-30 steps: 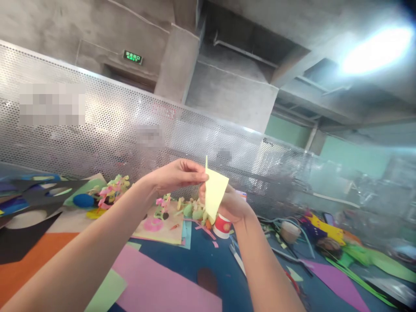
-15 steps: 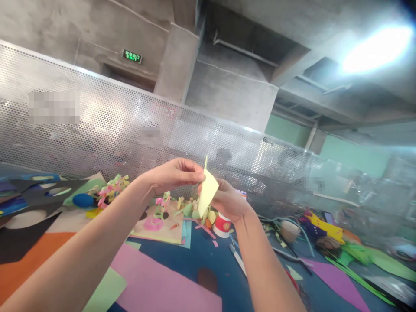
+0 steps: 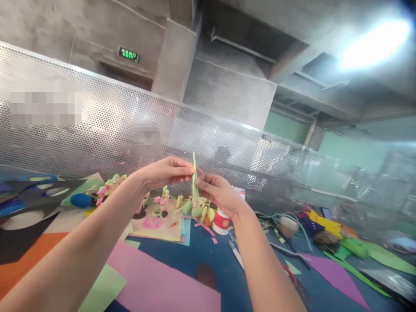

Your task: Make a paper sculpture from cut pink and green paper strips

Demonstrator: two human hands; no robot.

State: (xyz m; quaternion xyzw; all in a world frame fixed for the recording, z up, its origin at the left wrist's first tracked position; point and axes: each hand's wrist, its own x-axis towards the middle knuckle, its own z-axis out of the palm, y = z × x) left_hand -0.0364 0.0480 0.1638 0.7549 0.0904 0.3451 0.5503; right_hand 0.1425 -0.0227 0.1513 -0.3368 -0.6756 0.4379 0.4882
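Both hands are raised over the blue tabletop (image 3: 182, 255), with the paper (image 3: 195, 182) between them. The paper, pale yellow-green, stands upright and is seen nearly edge-on, its tip above the fingers. Left hand (image 3: 177, 170): thumb and fingers pinch the paper from the left side. Right hand (image 3: 218, 191): thumb and fingers grip it from the right, slightly lower.

Beyond the hands, a row of small paper plants (image 3: 196, 211) lies beside a red-and-white cup (image 3: 221, 222). A cutter (image 3: 236, 255) lies near the right forearm. Left of center, a beige sheet (image 3: 172, 232) bears a pink ring. Nearer the viewer lie a pink sheet (image 3: 165, 279), a green sheet (image 3: 105, 287) and, at far left, an orange sheet (image 3: 30, 258). At right are a purple sheet (image 3: 338, 277) and a brownish cup (image 3: 288, 227). A perforated screen (image 3: 113, 125) rises behind.
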